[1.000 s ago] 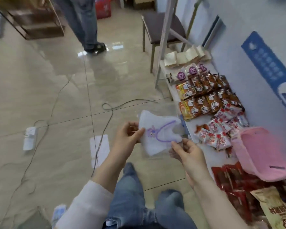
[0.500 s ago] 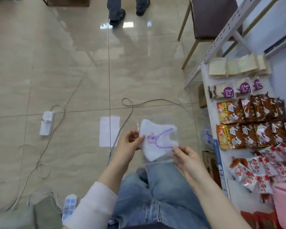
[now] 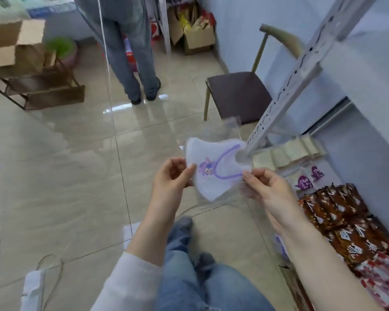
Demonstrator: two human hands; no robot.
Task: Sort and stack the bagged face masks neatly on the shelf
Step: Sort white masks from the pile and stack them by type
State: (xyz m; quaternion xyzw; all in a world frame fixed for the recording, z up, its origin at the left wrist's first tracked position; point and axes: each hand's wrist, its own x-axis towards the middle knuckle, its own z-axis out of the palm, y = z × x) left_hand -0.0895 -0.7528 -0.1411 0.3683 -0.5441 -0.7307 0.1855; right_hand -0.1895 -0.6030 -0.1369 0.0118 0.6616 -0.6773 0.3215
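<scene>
Lifted higher, bagged mask (image 3: 212,176) is pinched between left hand (image 3: 169,184) and right hand (image 3: 272,192).

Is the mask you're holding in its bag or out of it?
In the bag. Its clear plastic shows beyond the mask above and below; the left hand and right hand pinch its sides.

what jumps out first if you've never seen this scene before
A clear-bagged white face mask with a purple cartoon print is held up mid-frame, pinched at its edges by the left hand and right hand. To the right, rows of brown snack packets lie on the white shelf. Beyond, a second person's legs stand on the glossy tiled floor, with a dark-seated chair to their right.
</scene>
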